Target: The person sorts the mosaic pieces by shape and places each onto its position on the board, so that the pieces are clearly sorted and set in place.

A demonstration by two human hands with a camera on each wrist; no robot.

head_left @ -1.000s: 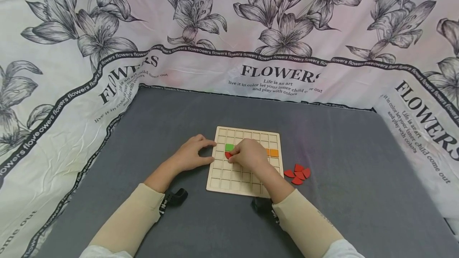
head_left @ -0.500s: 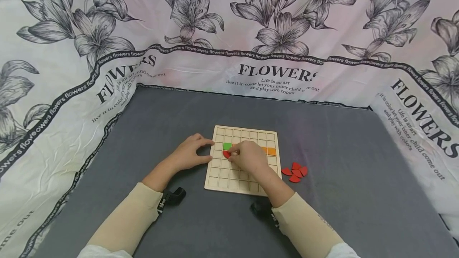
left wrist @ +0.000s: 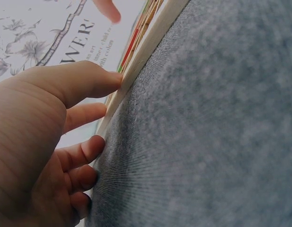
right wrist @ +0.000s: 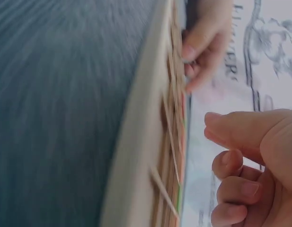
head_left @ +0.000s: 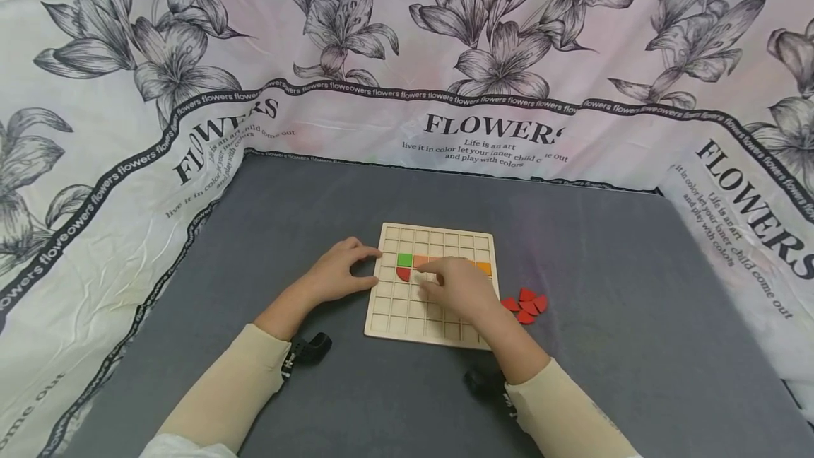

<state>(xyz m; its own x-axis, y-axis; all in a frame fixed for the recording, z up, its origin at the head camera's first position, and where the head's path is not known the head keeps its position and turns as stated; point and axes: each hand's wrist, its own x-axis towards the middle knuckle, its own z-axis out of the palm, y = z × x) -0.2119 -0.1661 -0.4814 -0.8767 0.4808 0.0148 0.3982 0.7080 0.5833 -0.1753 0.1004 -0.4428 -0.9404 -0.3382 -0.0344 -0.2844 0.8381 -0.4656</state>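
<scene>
In the head view a pale wooden grid board [head_left: 389,316] lies on the dark tabletop. My left hand [head_left: 340,272] rests against its left side, with thumb and forefinger tips touching the edge; the left wrist view shows the thumb [left wrist: 96,82] there. A red quarter-circle tile [head_left: 403,274] sits in a cell just below a green square tile [head_left: 405,260]. Right of the green one runs a row of orange square tiles [head_left: 420,261], partly covered by my right hand [head_left: 466,292]. That hand hovers over the board, thumb and forefinger apart, holding nothing.
Several loose red quarter-circle tiles [head_left: 526,306] lie in a cluster off the board's right side. A flower-printed cloth [head_left: 356,122] borders the grey tabletop [head_left: 610,316] at the back and sides. Dark wrist camera mounts [head_left: 314,348] hang under both forearms.
My right hand has let go of the red quarter-circle tile, parted its fingers and drawn back to the right. The red tile now lies uncovered. My left hand stays at the board's edge.
</scene>
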